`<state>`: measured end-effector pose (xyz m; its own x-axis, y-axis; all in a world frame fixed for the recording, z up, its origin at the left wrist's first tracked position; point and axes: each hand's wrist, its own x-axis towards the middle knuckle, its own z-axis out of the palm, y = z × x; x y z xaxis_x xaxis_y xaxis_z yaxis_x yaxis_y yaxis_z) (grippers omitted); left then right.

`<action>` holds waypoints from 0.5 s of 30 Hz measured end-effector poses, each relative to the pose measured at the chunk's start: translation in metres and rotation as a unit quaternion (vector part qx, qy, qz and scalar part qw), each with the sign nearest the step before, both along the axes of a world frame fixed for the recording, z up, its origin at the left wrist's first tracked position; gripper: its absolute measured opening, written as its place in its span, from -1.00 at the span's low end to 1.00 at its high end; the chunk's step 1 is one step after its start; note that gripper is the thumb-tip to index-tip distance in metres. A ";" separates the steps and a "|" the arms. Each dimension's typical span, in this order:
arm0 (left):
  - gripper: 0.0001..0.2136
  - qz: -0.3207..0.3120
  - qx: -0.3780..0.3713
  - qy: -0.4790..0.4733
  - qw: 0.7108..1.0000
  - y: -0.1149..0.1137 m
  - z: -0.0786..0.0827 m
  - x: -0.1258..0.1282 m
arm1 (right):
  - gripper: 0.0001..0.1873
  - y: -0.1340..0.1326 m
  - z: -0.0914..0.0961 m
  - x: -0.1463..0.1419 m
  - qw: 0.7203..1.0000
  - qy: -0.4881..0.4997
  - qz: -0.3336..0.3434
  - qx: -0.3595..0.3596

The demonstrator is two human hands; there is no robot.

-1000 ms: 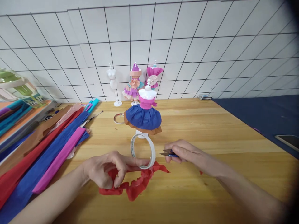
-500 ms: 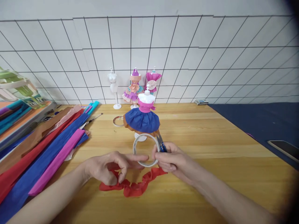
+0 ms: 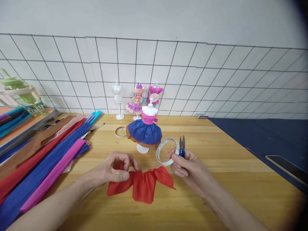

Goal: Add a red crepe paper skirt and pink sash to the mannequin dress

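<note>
Gathered red crepe paper hangs in folds from my left hand, whose thumb and fingers close on its upper left edge. Away to the right, my right hand grips a white roll of tape by its side. Small blue-handled thread snips are in that same hand, blades pointing up. Just beyond the hands stands a small white mannequin wearing a pink band and a blue skirt over a brown layer.
Behind are a bare mannequin and two dressed ones, with a second tape roll nearer. Crepe paper strips cover the left side, near a green-lidded cup. On the right, a phone lies on dark blue cloth.
My right hand has drawn the tape roll and snips to the right, away from my left hand. The red paper has risen and now hangs spread open from my left fingers.
</note>
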<state>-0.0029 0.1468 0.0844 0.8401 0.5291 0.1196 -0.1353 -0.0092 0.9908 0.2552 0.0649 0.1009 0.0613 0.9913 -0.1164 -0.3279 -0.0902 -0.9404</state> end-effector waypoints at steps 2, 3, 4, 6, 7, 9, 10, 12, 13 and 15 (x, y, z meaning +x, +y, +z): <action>-0.62 0.025 -0.025 -0.011 0.999 -0.003 0.002 0.004 | -0.59 -0.001 0.004 0.001 0.999 -0.022 -0.019 0.022; -0.60 0.035 -0.044 -0.020 0.998 -0.004 0.003 0.006 | -0.59 -0.001 0.005 0.002 0.999 -0.027 -0.026 0.030; -0.58 0.041 -0.066 -0.030 0.997 -0.005 0.004 0.007 | -0.59 -0.001 0.006 0.003 0.998 -0.030 -0.031 0.035; -0.56 0.041 -0.095 -0.040 0.994 -0.005 0.004 0.010 | -0.60 -0.001 0.007 0.004 0.998 -0.026 -0.031 0.040; -0.56 0.040 -0.093 -0.036 0.994 -0.005 0.004 0.012 | -0.60 -0.002 0.006 0.005 0.999 -0.022 -0.027 0.041; -0.56 0.045 -0.057 -0.015 0.997 -0.003 0.003 0.014 | -0.61 -0.002 0.006 0.005 0.999 -0.008 -0.015 0.047; -0.56 0.055 -0.032 -0.004 0.998 -0.002 0.002 0.015 | -0.62 -0.003 0.005 0.004 0.999 0.001 -0.005 0.051; -0.56 0.071 0.014 0.006 0.997 0.000 0.001 0.018 | -0.65 -0.003 0.004 0.003 0.998 0.020 0.024 0.061; -0.56 0.065 0.033 0.008 0.997 0.000 0.002 0.019 | -0.67 -0.003 0.004 0.003 0.997 0.028 0.040 0.065; -0.57 0.021 0.072 0.013 0.997 0.001 0.005 0.021 | -0.68 -0.003 0.003 0.001 0.994 0.038 0.071 0.068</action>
